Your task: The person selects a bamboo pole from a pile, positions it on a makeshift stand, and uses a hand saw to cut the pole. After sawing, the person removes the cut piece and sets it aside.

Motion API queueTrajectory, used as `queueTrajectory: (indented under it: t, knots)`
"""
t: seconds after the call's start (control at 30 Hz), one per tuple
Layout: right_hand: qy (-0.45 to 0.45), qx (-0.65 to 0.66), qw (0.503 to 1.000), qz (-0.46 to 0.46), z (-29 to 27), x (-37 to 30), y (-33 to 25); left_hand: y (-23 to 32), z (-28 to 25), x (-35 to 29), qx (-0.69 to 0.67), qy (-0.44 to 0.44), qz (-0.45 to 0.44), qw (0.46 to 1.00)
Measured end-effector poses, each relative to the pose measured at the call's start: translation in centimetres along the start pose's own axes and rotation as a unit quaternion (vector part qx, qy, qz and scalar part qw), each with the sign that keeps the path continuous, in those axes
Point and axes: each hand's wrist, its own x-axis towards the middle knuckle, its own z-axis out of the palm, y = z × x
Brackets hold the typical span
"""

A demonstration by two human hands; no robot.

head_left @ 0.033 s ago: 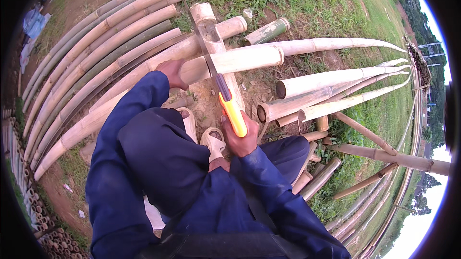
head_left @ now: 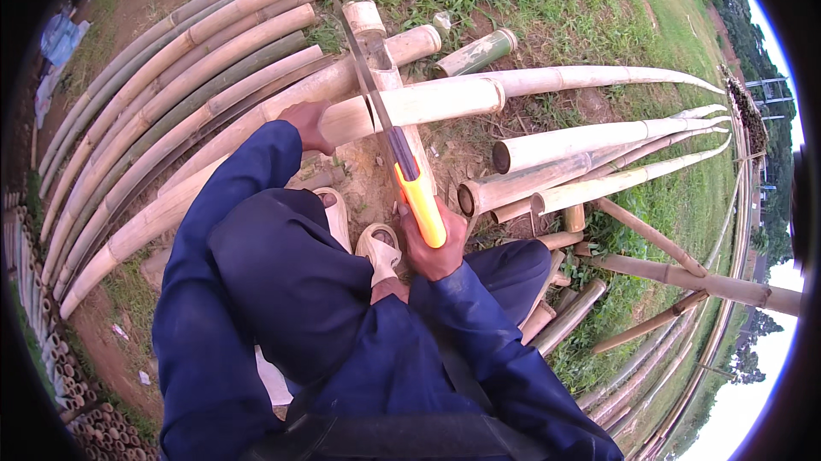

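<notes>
A pale bamboo pole (head_left: 445,102) lies across a notched bamboo support (head_left: 374,46), its cut end to the right. My left hand (head_left: 308,126) is wrapped over the pole, left of the support. A handsaw (head_left: 421,204) with an orange-yellow handle is gripped in my right hand (head_left: 438,245), closed round the handle. Its long blade slants up and left across the pole, just right of my left hand. A dark slit shows in the pole beside the blade. The fingers' undersides are hidden.
Several long bamboo poles (head_left: 184,76) lie side by side at the left. More poles (head_left: 590,138) point away at the right, near a bamboo frame (head_left: 684,277). A short green bamboo piece (head_left: 477,54) rests on the grass. My sandalled feet (head_left: 378,249) are just below the support.
The saw and my right hand have shifted slightly down and to the right, and the slit beside the blade shows more plainly. My left hand stays on the pole.
</notes>
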Motion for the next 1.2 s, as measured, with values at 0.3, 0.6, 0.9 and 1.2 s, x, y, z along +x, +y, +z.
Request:
queueTrajectory:
  t: [0.3, 0.6, 0.9, 1.2]
  knots:
    - [-0.044, -0.048, 0.998, 0.001, -4.9, -3.9, -2.1, 0.2, 1.6, -2.2, 0.074, 0.218, 0.062, 0.971]
    - [-0.053, -0.063, 0.997, -0.013, -4.5, -5.4, -1.4, 0.3, 9.2, -3.6, 0.264, 0.309, 0.032, 0.913]
    - [-0.056, -0.088, 0.995, 0.007, -5.0, -4.9, -2.6, -0.6, 3.9, -3.1, 0.074, 0.095, 0.011, 0.993]
    - [-0.093, -0.102, 0.990, -0.006, -5.0, -4.2, -0.6, -5.6, 4.2, 1.5, -0.183, -0.098, 0.065, 0.976]
